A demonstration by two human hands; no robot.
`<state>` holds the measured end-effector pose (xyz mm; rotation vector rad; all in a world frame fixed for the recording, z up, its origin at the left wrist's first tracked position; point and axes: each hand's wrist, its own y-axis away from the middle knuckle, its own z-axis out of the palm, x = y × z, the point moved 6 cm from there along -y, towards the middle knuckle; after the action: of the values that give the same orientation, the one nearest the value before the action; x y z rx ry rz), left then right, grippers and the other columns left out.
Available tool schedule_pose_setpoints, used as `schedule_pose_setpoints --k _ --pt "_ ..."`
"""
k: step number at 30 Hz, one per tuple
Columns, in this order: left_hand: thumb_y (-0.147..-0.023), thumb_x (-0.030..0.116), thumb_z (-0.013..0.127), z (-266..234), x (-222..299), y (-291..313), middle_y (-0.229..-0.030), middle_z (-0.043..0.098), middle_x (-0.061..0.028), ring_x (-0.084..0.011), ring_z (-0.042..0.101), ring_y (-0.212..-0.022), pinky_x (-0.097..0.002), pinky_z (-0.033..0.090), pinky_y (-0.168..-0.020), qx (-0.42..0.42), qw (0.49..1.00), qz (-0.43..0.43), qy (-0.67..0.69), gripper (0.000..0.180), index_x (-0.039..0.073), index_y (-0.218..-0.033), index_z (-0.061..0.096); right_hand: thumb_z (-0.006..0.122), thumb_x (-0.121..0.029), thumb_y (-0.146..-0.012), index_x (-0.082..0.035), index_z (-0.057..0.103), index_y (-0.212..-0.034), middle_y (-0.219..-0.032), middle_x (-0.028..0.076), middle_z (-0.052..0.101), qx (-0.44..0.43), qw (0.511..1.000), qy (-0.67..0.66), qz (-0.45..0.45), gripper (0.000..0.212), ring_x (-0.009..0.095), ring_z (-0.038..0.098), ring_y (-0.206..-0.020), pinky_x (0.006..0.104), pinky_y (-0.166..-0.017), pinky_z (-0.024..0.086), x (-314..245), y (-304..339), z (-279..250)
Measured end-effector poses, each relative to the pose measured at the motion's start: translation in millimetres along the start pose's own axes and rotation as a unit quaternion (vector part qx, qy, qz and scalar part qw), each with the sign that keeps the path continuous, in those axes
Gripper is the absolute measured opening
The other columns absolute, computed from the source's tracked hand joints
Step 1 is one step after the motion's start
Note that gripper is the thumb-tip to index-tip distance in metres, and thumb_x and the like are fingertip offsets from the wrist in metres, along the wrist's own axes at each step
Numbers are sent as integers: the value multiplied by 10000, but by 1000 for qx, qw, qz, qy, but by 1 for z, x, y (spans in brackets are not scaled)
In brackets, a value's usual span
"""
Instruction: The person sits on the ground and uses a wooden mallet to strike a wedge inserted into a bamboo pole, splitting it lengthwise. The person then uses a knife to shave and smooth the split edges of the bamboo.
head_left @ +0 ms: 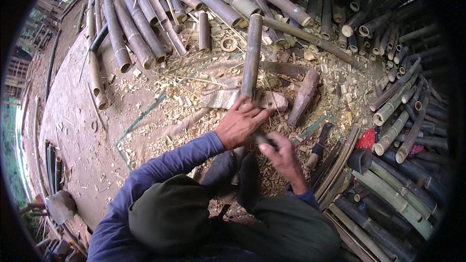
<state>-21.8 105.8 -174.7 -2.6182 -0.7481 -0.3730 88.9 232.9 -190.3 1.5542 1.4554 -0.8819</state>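
A long, dark brown bamboo tube [252,51] is lying at the centre, pointing away from the wearer and crossing over a pale, rough-hewn wooden block [218,99], which is probably propping it off the ground. The left hand [239,127] is covering the tube's near part, its fingers bending over it and grasping it, seemingly to keep it from rolling. Just to the right and nearer, the right hand [281,154] is blurring beside a small dark object [261,138]; whether its fingers are clenching that object, I cannot tell. A dark, tapered wooden log [304,98] is resting right of the block. Pale wood chips [187,102] are surrounding everything. Bamboo poles [116,29] are lying far left, while cut bamboo lengths [388,131] are piling up at right, seemingly within easy reach.
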Motion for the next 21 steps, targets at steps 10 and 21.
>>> schedule_pose_setpoints --k 10,21 --pt "-751 312 830 42 -143 55 -1300 611 -94 -308 717 -938 -436 590 -721 -122 976 -181 -21 701 217 -1401 587 738 -532 -847 162 246 -1516 -1516 369 388 -72 973 96 199 1083 419 421 -1425 448 -1148 389 117 -39 91" --pt "-807 270 770 39 -162 80 -1403 583 -76 -342 697 -1043 -448 586 -819 -158 961 -229 -9 617 191 -1385 568 760 -427 -839 129 411 -1345 -1283 358 552 13 983 133 124 828 464 568 -1208 470 -1010 469 93 -38 111"
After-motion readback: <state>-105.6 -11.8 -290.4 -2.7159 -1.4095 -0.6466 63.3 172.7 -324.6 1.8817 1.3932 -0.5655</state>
